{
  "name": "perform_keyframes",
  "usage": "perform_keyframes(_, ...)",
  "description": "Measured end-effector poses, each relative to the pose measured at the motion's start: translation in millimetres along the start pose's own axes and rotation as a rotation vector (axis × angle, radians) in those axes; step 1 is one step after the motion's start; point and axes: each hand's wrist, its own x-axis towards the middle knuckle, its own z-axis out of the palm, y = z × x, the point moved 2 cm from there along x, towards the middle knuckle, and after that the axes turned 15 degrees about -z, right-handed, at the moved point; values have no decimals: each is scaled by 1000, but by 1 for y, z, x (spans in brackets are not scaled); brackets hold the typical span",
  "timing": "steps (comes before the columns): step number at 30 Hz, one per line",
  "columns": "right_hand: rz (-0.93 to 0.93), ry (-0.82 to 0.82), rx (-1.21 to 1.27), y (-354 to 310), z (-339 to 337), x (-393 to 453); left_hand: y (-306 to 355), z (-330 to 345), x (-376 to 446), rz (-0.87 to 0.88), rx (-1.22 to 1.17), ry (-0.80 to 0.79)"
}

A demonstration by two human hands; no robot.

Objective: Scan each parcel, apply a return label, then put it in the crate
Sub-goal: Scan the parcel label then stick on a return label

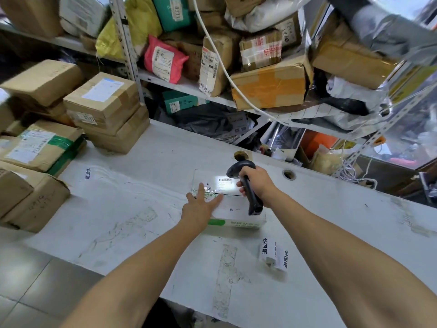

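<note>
A flat white parcel [233, 207] with a green stripe on its near side lies on the white table [142, 209]. My left hand [201, 204] rests on the parcel's left part with straight, spread fingers. My right hand [256, 183] grips the handle of a black barcode scanner [248, 185] held just above the parcel. The scanner's head points at the parcel's label [224, 182], which is lit by a bright patch of light. A roll of return labels [274, 254] with black characters lies on the table to the near right of the parcel.
Stacks of brown cardboard boxes [104, 110] stand on the table's left side. Metal shelves [189, 86] behind the table are crammed with boxes and bags. A white cable [220, 58] hangs in front of them. Two round holes [288, 174] pierce the table's far edge.
</note>
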Motion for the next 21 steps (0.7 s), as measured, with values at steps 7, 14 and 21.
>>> perform_keyframes(7, -5, 5, 26, 2, -3, 1, 2, -4, -3, -8, 20, -18)
perform_keyframes(14, -20, 24, -93, 19, -15, 7, -3, -3, -5, -1, 37, -9)
perform_keyframes(21, -85, 107, -644, 88, -77, 14, -53, -4, 13, -26, 93, 21)
